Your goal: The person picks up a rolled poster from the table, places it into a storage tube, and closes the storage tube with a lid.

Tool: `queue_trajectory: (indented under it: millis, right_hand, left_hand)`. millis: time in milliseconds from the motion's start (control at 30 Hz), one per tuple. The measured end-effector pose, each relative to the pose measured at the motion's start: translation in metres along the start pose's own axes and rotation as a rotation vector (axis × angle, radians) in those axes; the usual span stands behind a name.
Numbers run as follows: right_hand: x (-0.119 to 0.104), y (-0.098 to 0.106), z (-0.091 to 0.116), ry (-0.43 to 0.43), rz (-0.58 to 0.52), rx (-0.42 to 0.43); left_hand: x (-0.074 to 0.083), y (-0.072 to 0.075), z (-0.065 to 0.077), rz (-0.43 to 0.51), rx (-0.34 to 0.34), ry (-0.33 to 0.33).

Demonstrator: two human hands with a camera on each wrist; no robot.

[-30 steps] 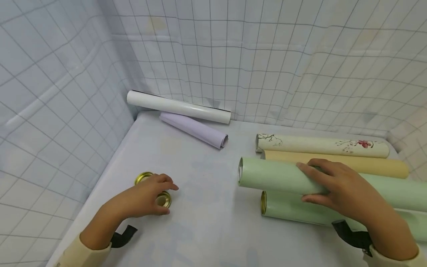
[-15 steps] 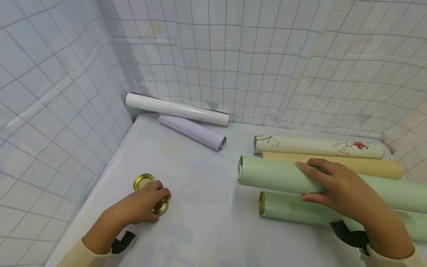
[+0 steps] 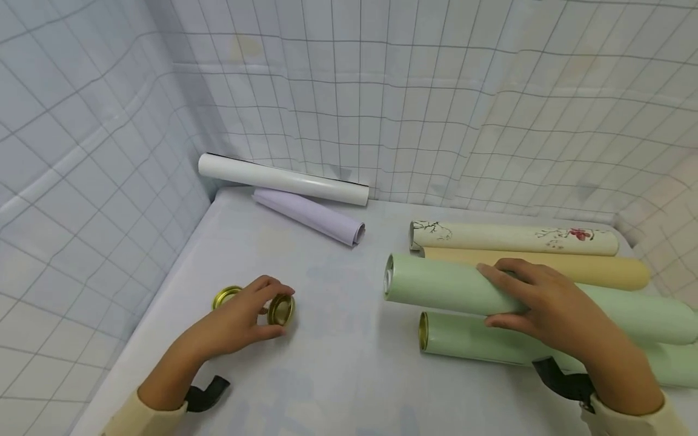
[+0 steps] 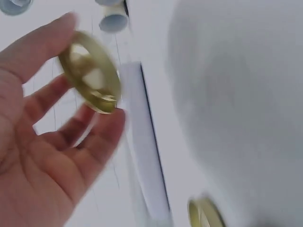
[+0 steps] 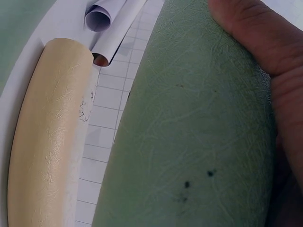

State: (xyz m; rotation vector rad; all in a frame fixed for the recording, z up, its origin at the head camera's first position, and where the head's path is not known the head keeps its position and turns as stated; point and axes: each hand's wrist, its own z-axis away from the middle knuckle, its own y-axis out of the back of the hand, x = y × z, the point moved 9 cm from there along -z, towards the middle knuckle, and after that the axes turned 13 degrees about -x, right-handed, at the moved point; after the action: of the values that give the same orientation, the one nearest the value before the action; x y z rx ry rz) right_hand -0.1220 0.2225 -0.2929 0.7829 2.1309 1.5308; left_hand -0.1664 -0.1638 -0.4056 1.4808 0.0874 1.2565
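Observation:
My left hand (image 3: pixel 240 315) pinches a round gold metal lid (image 3: pixel 280 310) by its rim between thumb and fingers, tilted on edge. In the left wrist view that lid (image 4: pixel 90 73) looks slightly blurred. A second gold lid (image 3: pixel 222 295) lies on the table behind the left hand, partly hidden by it. My right hand (image 3: pixel 537 303) grips a pale green roll (image 3: pixel 436 281) from above, its left end facing the lid. Below it on the table lies another green roll (image 3: pixel 469 339) with a gold-rimmed end. The right wrist view is mostly filled by the held green roll (image 5: pixel 189 132).
Behind the green rolls lie a yellow roll (image 3: pixel 600 269) and a cream roll with blossom print (image 3: pixel 501 237). A lilac roll (image 3: pixel 311 215) and a white roll (image 3: pixel 283 178) rest at the back left. Grid-patterned cloth walls (image 3: pixel 349 91) stand behind and beside the white table (image 3: pixel 338 375).
My left hand has closed its fingers on the lid, picked it up and moved it slightly right, tilting it on edge. My right hand keeps its grip on the green roll.

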Motion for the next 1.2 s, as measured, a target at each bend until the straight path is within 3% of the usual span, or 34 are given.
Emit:
queue_trajectory:
  millis: [167, 300, 567, 767, 1200]
  right_hand:
    - [0.001, -0.002, 0.001, -0.010, -0.001, -0.007]
    - [0.001, -0.004, 0.001, -0.017, -0.013, -0.020]
    - [-0.003, -0.006, 0.000, -0.006, -0.013, -0.027]
    - [-0.010, -0.008, -0.004, 0.022, 0.000, -0.021]
    - [-0.014, -0.007, -0.004, 0.018, 0.008, -0.013]
  left_hand:
    - [0.025, 0.007, -0.013, 0.257, 0.065, -0.178]
    - [0.053, 0.013, -0.023, 0.388, 0.101, -0.300]
    - [0.088, 0.009, -0.052, 0.459, 0.146, -0.414]
    - [0.110, 0.003, -0.066, 0.489, 0.147, -0.473]
    - [0.126, -0.003, -0.075, 0.509, 0.116, -0.524]
